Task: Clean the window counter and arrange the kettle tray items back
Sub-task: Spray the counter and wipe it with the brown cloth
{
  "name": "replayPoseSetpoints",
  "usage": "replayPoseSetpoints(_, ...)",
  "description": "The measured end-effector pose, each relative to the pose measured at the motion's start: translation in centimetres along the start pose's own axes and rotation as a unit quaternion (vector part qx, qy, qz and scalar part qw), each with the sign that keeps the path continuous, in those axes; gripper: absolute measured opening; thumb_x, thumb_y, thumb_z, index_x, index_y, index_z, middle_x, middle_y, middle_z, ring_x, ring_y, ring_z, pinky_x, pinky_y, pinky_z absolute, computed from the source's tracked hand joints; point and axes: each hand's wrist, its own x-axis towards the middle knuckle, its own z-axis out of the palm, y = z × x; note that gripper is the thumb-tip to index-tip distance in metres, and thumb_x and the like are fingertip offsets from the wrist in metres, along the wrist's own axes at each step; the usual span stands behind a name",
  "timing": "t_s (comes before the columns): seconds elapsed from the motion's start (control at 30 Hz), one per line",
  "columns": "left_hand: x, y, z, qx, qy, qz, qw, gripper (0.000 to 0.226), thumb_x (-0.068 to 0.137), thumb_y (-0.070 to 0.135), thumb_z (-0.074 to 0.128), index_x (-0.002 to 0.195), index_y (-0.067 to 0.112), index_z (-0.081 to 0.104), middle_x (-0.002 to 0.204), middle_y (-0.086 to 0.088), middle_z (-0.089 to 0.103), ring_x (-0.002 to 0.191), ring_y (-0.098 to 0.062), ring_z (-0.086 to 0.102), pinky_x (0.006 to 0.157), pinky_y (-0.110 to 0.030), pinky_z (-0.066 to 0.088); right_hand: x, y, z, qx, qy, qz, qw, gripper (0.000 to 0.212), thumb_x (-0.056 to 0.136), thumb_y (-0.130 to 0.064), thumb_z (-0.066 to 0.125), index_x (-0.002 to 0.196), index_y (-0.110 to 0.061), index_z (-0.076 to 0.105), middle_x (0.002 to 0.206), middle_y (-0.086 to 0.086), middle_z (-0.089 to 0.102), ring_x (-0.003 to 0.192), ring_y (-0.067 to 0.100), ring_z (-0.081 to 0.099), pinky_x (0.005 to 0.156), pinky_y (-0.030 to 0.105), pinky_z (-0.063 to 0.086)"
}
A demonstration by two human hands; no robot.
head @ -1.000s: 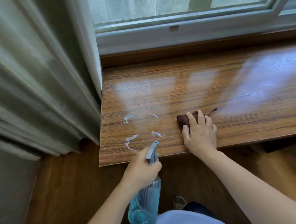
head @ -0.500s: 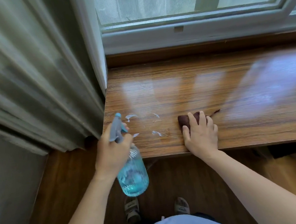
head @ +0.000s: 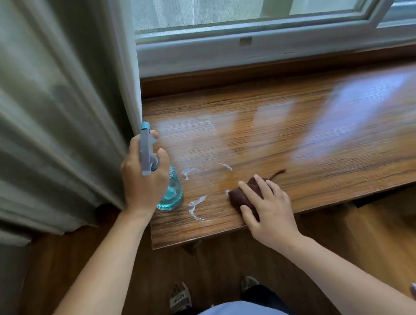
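**Wiping the sprayed patch**

Window counter (head: 286, 137): white cleaner streaks (head: 195, 202) at its near left corner. Brown cloth (head: 246, 194) lies just right of them, my right hand (head: 267, 207) flat on it, fingers spread. Left hand (head: 142, 179) grips the spray bottle (head: 170, 192), base at the counter's left edge. I judge the wipe should sweep leftward over every streak, pressing evenly. Kettle tray not visible.
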Motion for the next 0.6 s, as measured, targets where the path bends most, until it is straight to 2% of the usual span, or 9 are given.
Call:
replayPoseSetpoints(0.07, 0.0, -0.6, 0.3, 0.002, -0.008, 0.019, 1.000, 0.029, 0.099, 0.016, 0.065, 0.127, 0.017, 0.058, 0.098, 0.018, 0.059, 0.079, -0.010, 0.062, 0.075, -0.039, 0.063, 0.4, -0.9, -0.2, -0.017, -0.033, -0.017, 0.999, 0.060, 0.103, -0.057, 0.034, 0.160, -0.045, 0.017, 0.170, -0.003, 0.013, 0.154, 0.028, 0.012, 0.124, 0.048, 0.016)
replayPoseSetpoints(0.13, -0.2, -0.8, 0.5, 0.010, -0.014, 0.021, 1.000, 0.030, 0.100, 0.019, 0.062, 0.129, 0.015, 0.057, 0.099, -0.003, 0.064, 0.081, -0.014, 0.063, 0.077, -0.041, 0.064, 1.9, -1.4, -0.8, -0.029, -0.062, -0.033, 0.997, 0.061, 0.105, -0.057, 0.031, 0.161, -0.043, 0.013, 0.171, -0.002, 0.008, 0.155, 0.029, 0.008, 0.124, 0.048, 0.013)
replayPoseSetpoints(0.2, -0.2, -1.1, 0.6, 0.014, -0.013, 0.021, 1.000, 0.031, 0.100, 0.020, 0.060, 0.130, 0.014, 0.056, 0.102, -0.011, 0.066, 0.084, -0.015, 0.064, 0.078, -0.043, 0.064, 4.6, -1.7, -1.5, -0.037, -0.068, -0.048, 0.996, 0.061, 0.105, -0.056, 0.032, 0.161, -0.041, 0.014, 0.171, 0.001, 0.009, 0.155, 0.032, 0.009, 0.123, 0.050, 0.014)
replayPoseSetpoints(0.3, -0.4, -1.3, 0.7, 0.023, -0.006, 0.040, 0.999, 0.031, 0.100, 0.021, 0.059, 0.130, 0.011, 0.056, 0.111, -0.011, 0.068, 0.086, -0.015, 0.064, 0.077, -0.043, 0.064, 10.7, -2.2, -2.0, -0.040, -0.049, -0.043, 0.997, 0.057, 0.104, -0.054, 0.035, 0.159, -0.039, 0.024, 0.169, 0.006, 0.016, 0.151, 0.038, 0.017, 0.120, 0.052, 0.018)
replayPoseSetpoints(0.43, -0.7, -1.3, 0.8, 0.029, 0.010, 0.047, 0.998, 0.031, 0.100, 0.015, 0.062, 0.130, 0.014, 0.055, 0.120, -0.007, 0.067, 0.096, -0.017, 0.068, 0.078, -0.046, 0.064, 18.2, -4.1, -2.3, -0.007, -0.072, 0.017, 0.997, 0.053, 0.104, -0.054, 0.034, 0.155, -0.040, 0.026, 0.168, 0.006, 0.013, 0.149, 0.041, 0.016, 0.119, 0.055, 0.017)
replayPoseSetpoints(0.6, -0.8, -1.0, 0.7, 0.029, 0.013, 0.041, 0.999, 0.033, 0.100, 0.014, 0.063, 0.129, 0.025, 0.051, 0.117, 0.008, 0.062, 0.092, -0.015, 0.068, 0.075, -0.047, 0.064, 16.2, -3.4, -2.2, 0.030, -0.056, -0.035, 0.997, 0.056, 0.104, -0.049, 0.033, 0.158, -0.040, 0.024, 0.168, 0.008, 0.016, 0.151, 0.037, 0.015, 0.120, 0.054, 0.016)
